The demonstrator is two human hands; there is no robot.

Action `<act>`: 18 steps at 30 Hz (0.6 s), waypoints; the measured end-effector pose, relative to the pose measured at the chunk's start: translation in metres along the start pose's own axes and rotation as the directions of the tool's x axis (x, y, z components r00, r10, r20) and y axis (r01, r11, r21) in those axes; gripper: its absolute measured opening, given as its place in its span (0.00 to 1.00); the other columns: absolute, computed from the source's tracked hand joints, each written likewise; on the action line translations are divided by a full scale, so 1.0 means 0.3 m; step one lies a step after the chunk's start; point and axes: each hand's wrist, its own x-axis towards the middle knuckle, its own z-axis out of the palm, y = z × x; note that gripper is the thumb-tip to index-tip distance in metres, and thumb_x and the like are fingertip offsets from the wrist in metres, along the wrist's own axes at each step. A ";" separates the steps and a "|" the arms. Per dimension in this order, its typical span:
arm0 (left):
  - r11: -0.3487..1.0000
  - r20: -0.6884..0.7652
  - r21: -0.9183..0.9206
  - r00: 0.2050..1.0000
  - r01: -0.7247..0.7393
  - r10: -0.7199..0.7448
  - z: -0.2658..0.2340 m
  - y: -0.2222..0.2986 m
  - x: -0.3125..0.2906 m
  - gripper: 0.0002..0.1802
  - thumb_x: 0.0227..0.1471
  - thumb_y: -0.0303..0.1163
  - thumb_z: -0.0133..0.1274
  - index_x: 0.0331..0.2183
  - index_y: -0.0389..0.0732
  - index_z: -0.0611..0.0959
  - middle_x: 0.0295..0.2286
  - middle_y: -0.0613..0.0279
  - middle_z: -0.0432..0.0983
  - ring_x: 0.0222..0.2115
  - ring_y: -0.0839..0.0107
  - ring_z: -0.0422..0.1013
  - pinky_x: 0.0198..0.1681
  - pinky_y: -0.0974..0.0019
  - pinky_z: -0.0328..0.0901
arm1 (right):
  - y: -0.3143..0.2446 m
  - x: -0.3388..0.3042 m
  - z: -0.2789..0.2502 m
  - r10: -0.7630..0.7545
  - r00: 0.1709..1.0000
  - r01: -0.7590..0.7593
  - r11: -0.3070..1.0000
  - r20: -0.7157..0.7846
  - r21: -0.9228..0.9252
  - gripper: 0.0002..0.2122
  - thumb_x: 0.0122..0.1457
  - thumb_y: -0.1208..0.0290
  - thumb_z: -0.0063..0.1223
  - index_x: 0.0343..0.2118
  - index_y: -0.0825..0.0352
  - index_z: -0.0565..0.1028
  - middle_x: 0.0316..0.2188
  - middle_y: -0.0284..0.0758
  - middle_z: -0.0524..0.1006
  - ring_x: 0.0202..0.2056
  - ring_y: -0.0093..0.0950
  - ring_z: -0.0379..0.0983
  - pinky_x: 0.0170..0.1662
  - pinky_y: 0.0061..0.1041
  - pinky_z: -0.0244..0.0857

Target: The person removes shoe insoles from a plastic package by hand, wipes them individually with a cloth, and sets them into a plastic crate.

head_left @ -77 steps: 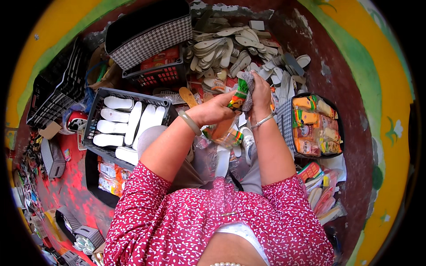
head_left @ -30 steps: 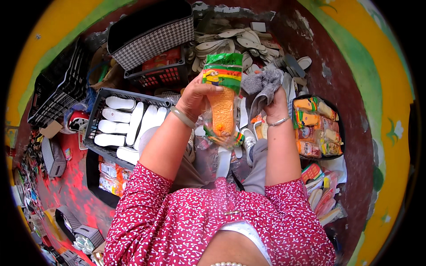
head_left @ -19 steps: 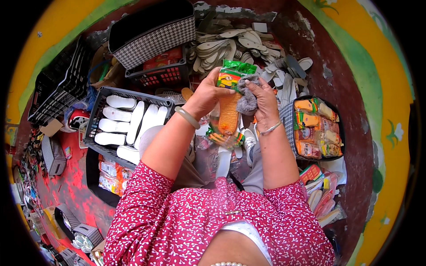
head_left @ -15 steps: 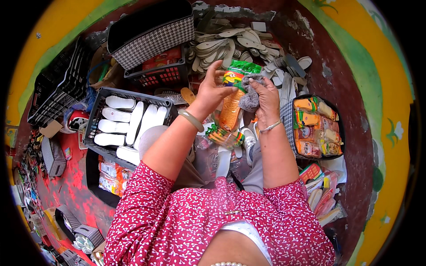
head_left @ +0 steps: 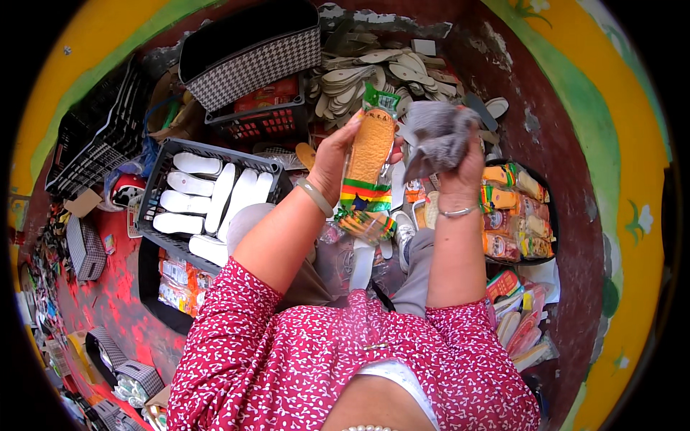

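A clear packet (head_left: 371, 154) with green, yellow and red bands stands upright in my left hand (head_left: 329, 159). Inside it shows a tan, textured insole. My left thumb lies along the packet's near left side, and fingertips come round its right edge. Just to the right, my right hand (head_left: 466, 172) is closed on a crumpled grey cloth (head_left: 440, 136), which hides most of the fingers. Cloth and packet are apart. Below the packet, a bundle of similar striped packets (head_left: 365, 223) lies between my legs, above a white insole (head_left: 361, 264).
At left stands a grey crate (head_left: 167, 241) of white insoles. Behind it, a houndstooth box (head_left: 251, 72) sits above a black crate (head_left: 266, 122) with red packets. Loose insoles (head_left: 352, 82) pile up at the back. A box (head_left: 554, 219) of packaged insoles stands at right.
The packet has been turned, so the plain insole side now shows instead of the cartoon print. My right hand has moved right with the cloth, off the packet.
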 end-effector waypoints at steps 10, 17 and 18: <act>0.991 0.202 -0.125 0.977 -0.037 0.062 -0.071 -0.023 0.019 0.44 0.52 0.66 0.34 0.55 0.38 0.62 0.50 0.50 0.64 0.50 0.57 0.63 0.55 0.55 0.58 | 0.204 -0.146 0.130 0.181 0.762 0.648 -0.229 0.622 -0.727 0.27 0.56 0.54 0.49 0.55 0.64 0.63 0.57 0.39 0.62 0.60 0.37 0.54 0.61 0.40 0.44; 0.969 -0.116 0.242 0.989 -0.058 0.088 0.026 -0.059 -0.019 0.38 0.56 0.61 0.33 0.54 0.38 0.64 0.52 0.54 0.63 0.52 0.64 0.62 0.56 0.61 0.56 | 0.201 -0.081 0.108 -0.077 0.829 0.503 -0.330 0.554 -0.799 0.25 0.58 0.55 0.45 0.55 0.65 0.63 0.56 0.41 0.62 0.60 0.39 0.53 0.61 0.41 0.43; 0.963 -0.139 0.269 0.990 0.014 0.024 0.006 -0.060 -0.018 0.37 0.56 0.60 0.34 0.54 0.39 0.63 0.52 0.56 0.63 0.52 0.65 0.62 0.56 0.63 0.56 | 0.192 -0.063 0.093 -0.095 0.838 0.488 -0.312 0.538 -0.815 0.24 0.58 0.56 0.45 0.54 0.65 0.64 0.56 0.41 0.62 0.59 0.40 0.53 0.61 0.40 0.44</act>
